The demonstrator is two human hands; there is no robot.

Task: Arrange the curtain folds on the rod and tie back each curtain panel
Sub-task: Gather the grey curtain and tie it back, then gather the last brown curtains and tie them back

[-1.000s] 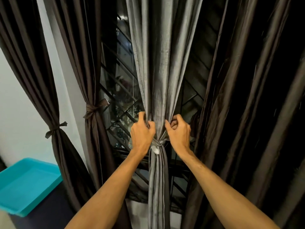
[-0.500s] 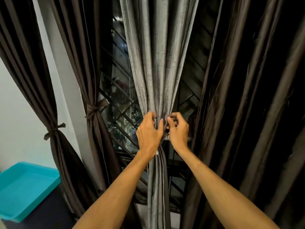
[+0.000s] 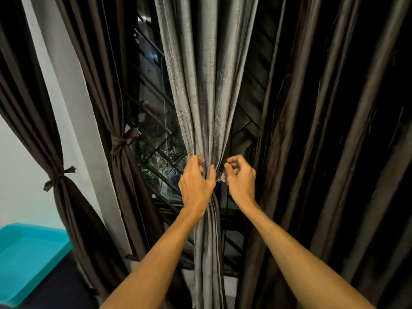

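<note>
A grey curtain panel hangs in the middle, gathered into a narrow waist. My left hand grips that waist from the left, fingers and thumb curled round the folds. My right hand is just right of the waist with curled fingers, and its thumb and fingertips pinch the short end of the grey tie-back. The rest of the tie is hidden behind my left hand. Two brown panels on the left are tied: one beside the window, another against the wall.
A wide dark brown curtain hangs loose on the right, close to my right forearm. A metal window grille shows behind the grey panel. A teal plastic tray sits low at the left.
My right hand has drawn a little to the right, off the grey folds, with the tie end. My left hand has stayed on the gathered waist.
</note>
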